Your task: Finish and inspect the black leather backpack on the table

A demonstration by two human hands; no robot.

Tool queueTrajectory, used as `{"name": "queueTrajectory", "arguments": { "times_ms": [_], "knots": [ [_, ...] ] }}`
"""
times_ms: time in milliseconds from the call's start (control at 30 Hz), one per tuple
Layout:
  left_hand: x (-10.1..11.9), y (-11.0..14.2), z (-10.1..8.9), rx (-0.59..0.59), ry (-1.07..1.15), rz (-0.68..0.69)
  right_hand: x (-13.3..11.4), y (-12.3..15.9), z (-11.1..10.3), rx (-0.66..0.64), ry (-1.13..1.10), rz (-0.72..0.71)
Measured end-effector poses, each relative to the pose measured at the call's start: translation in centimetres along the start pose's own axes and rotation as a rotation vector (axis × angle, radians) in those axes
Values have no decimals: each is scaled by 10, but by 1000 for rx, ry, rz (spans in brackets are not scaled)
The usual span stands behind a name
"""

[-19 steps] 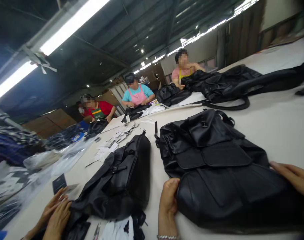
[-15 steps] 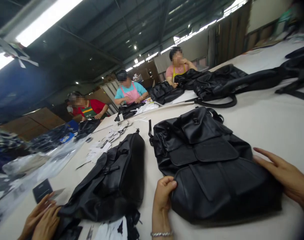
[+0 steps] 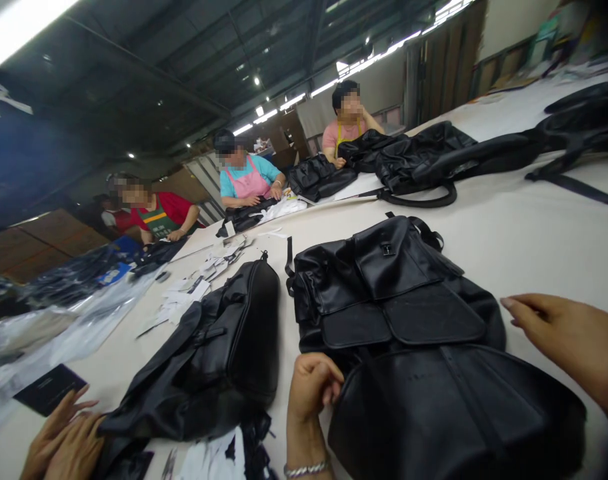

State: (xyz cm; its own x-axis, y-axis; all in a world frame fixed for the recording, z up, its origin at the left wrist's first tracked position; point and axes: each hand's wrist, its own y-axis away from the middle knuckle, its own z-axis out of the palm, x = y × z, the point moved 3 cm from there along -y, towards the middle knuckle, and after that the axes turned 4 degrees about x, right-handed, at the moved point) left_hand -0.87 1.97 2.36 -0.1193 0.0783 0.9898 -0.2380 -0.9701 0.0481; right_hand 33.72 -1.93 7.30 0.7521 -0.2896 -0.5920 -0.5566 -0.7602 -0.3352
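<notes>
A black leather-look backpack [image 3: 394,287] lies on the table before me. Its large rounded flap [image 3: 459,407] spreads towards me. My left hand [image 3: 311,387], with a braided silver bracelet at the wrist, is at the flap's left edge; its fingers are curled in and nothing shows in them. To the right of the bag, a small gap away, is my right hand [image 3: 564,333], thumb and fingers drawn together with nothing visible between them. Another black backpack [image 3: 219,353] lies to the left, near a co-worker's hands [image 3: 69,433] and a black card [image 3: 49,389].
Paper tags [image 3: 194,280] lie scattered beyond the left backpack. White and black scraps [image 3: 219,453] are at the near edge. Several co-workers sit across the table, including one in a pink apron [image 3: 249,183]. More black bags [image 3: 419,153] and plastic sheeting [image 3: 99,320] surround the work area.
The rounded flap has swung down towards me and now lies flatter and wider. My left hand has come off the bag's corner, fingers curling. My right hand has closed and moved off its side.
</notes>
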Motion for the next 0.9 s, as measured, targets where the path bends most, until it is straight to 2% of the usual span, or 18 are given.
{"name": "queueTrajectory", "arguments": {
  "times_ms": [67, 100, 133, 167, 233, 300, 367, 433, 600, 667, 800, 900],
  "knots": [
    [9, -3, -4, 314, -51, 151, -27, 15, 5, -23, -82, -37],
    [13, -4, -4, 423, -137, 232, -43, 25, 10, -54, -153, -98],
    [16, -5, -3, 481, -252, 295, -60, 36, 19, -98, -233, -193],
    [16, -6, -1, 486, -375, 329, -77, 49, 29, -166, -293, -302],
    [14, -10, 3, 423, -550, 344, -102, 76, 54, -319, -303, -482],
    [10, -11, 4, 342, -640, 341, -114, 97, 77, -433, -203, -588],
    [8, -12, 5, 278, -712, 349, -116, 109, 93, -477, -101, -647],
    [7, -12, 6, 239, -771, 352, -113, 112, 99, -499, -52, -674],
    [10, -11, 10, 229, -759, 296, -106, 105, 91, -594, -22, -662],
    [11, -9, 17, 190, -760, 258, -103, 101, 85, -622, 13, -640],
    [14, -3, 37, -29, -762, 160, -100, 94, 70, -723, 87, -571],
    [12, 3, 45, -151, -753, 96, -102, 92, 61, -803, 123, -528]
  ]
}}
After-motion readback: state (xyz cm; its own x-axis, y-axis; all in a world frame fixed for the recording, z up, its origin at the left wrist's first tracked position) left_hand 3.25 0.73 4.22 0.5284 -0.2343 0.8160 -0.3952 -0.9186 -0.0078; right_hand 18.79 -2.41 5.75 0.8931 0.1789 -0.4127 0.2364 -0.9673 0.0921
